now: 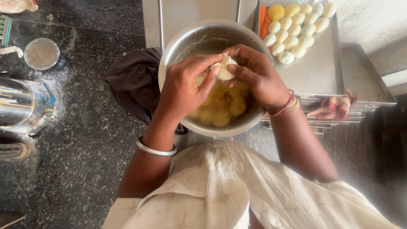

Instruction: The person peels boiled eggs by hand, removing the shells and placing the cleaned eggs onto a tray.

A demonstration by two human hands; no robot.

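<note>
At the far left, a round steel lid (41, 53) lies flat on the dark speckled stone floor (85, 140), beside a shiny steel vessel (21, 106) ringed with spilled white powder. A dark brown cloth (133, 82) is bunched against the big round steel bowl (178, 46), near enough for wiping.

The left hand (182, 91) comes in over the bowl's near rim, its fingers (207, 82) curled and pressed against a small white peeled egg (223, 70), steadying it from below. The right hand (258, 74) meets it from the other side, its fingers (237, 68) pinching the egg's top, where a scrap of shell seems to lift (it is too small to be sure). Both hold the egg directly above the bowl, so whatever flakes off drops onto the yellowish lumps (222, 106) inside.

To the right, a flat steel tray (318, 72) carries neat rows of pale peeled eggs (292, 36) and some orange carrot pieces (263, 21), within easy reach. A red checked cloth (335, 106) lies at its near edge.
</note>
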